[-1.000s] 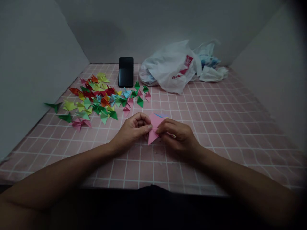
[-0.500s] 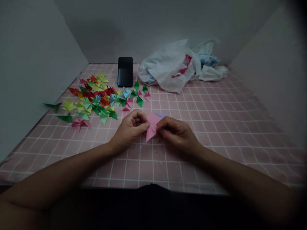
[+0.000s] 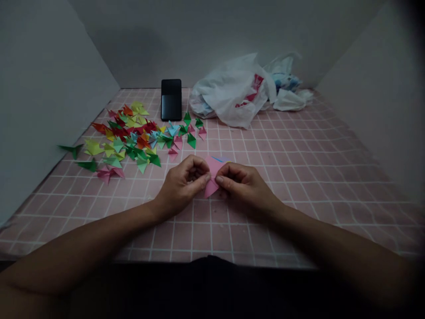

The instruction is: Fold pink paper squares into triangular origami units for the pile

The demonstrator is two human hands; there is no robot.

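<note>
A partly folded piece of pink origami paper (image 3: 210, 189) is held between my two hands, its pointed end toward me. My left hand (image 3: 184, 181) pinches its left side between thumb and fingers. On the opposite side, my right hand (image 3: 244, 181) is closed on the paper with thumb and index finger. The thumbs nearly meet over the paper's middle, hiding the folds there. Just behind the hands, blue and yellow paper edges (image 3: 219, 159) show; most of that paper is covered.
Many small folded paper pieces (image 3: 133, 133) in several colours lie at the left. A black phone (image 3: 171, 100) stands upright behind them. Crumpled white plastic bags (image 3: 229, 93) lie at the back. The tablecloth (image 3: 299, 177) is pink with a white grid, and walls border it.
My left hand has shifted right, closer to my right hand. Both thumbs now press nearer the paper's middle, and its lower point has moved slightly right. The whole view has shifted a little.
</note>
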